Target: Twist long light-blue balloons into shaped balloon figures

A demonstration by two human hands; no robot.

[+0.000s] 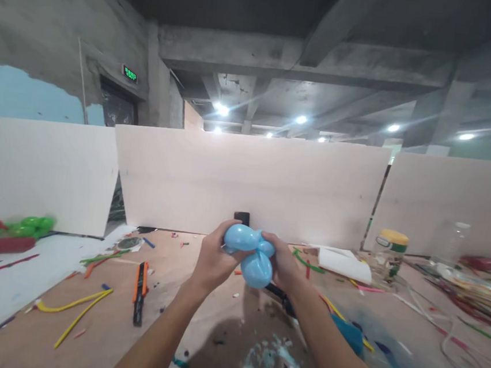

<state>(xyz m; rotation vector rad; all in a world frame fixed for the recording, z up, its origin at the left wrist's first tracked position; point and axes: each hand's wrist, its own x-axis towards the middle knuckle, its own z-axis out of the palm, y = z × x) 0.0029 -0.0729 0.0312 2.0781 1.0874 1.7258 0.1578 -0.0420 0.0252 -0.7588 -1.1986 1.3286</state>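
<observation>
A light blue balloon [257, 270], twisted into several bulbs, is held up above the table in the middle of the head view. My left hand [214, 259] is closed round the long upper left bulb. On the other side, my right hand [283, 263] grips the small bulb at the right, near the twist. The largest round bulb hangs lowest between the hands. Some of my fingertips are hidden behind the balloon. Under my right forearm lies a black tool, partly covered.
An orange and black cutter [140, 294] and yellow uninflated balloons [72, 309] lie left on the brown tabletop [103, 349]. At right are a white paper roll [345, 264], a yellow-lidded jar [389, 256] and loose balloons. White panels [246, 178] stand behind.
</observation>
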